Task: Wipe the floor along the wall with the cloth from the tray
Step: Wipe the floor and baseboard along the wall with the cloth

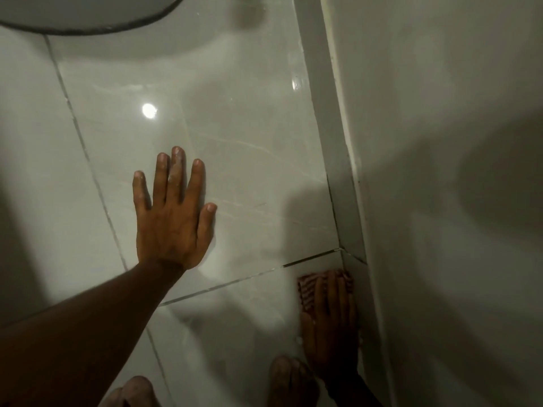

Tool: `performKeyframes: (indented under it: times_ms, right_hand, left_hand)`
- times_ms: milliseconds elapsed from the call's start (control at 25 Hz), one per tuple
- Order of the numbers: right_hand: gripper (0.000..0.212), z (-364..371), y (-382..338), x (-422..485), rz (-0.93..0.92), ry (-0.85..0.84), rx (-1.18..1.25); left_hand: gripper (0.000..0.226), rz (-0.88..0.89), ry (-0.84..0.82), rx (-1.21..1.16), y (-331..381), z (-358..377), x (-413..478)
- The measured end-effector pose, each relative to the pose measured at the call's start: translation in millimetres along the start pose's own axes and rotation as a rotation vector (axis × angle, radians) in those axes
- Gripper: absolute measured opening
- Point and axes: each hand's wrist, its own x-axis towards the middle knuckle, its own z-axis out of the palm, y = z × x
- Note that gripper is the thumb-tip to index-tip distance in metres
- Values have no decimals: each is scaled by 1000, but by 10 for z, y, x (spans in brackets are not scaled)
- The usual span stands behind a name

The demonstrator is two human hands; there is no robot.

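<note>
A reddish striped cloth (307, 289) lies on the glossy pale tiled floor (235, 160), tight against the grey skirting (346, 201) at the foot of the white wall (440, 142). My right hand (332, 318) presses flat on the cloth, fingers pointing away from me, and covers most of it. My left hand (173, 212) rests palm down on a tile further left, fingers spread, holding nothing.
A round dark-rimmed object (88, 27) shows at the top left edge. My two bare feet (293, 380) stand at the bottom edge, near the right hand. Grout lines cross the floor diagonally.
</note>
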Motion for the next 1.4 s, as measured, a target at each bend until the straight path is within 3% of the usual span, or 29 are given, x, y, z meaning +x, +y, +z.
performKeyframes:
  times_ms: [360, 520, 720, 840, 960, 1200, 1320, 1400]
  right_hand:
    - [71, -912, -877, 2511, -96, 242, 136]
    - [68, -773, -716, 2202, -119, 257, 111]
    - [66, -94, -101, 369, -52, 114, 3]
    - [65, 119, 123, -136, -26, 36, -11]
    - [65, -42, -54, 244, -43, 52, 9]
    - [61, -659, -657, 1922, -75, 266, 211]
    - [57, -718, -719, 2112, -72, 305, 295]
    - [66, -740, -655, 2062, -132, 268, 292]
  left_hand:
    - [77, -3, 6, -29, 23, -7, 2]
    - [76, -12, -5, -37, 29, -16, 8]
    - [75, -9, 10, -36, 22, -28, -9]
    - [75, -7, 10, -41, 23, -12, -2]
    - [75, -9, 10, -48, 16, -22, -11]
    - [75, -15, 5, -63, 30, -43, -6]
    - [74, -21, -20, -62, 47, -77, -18]
    - [73, -23, -35, -62, 72, -109, -23]
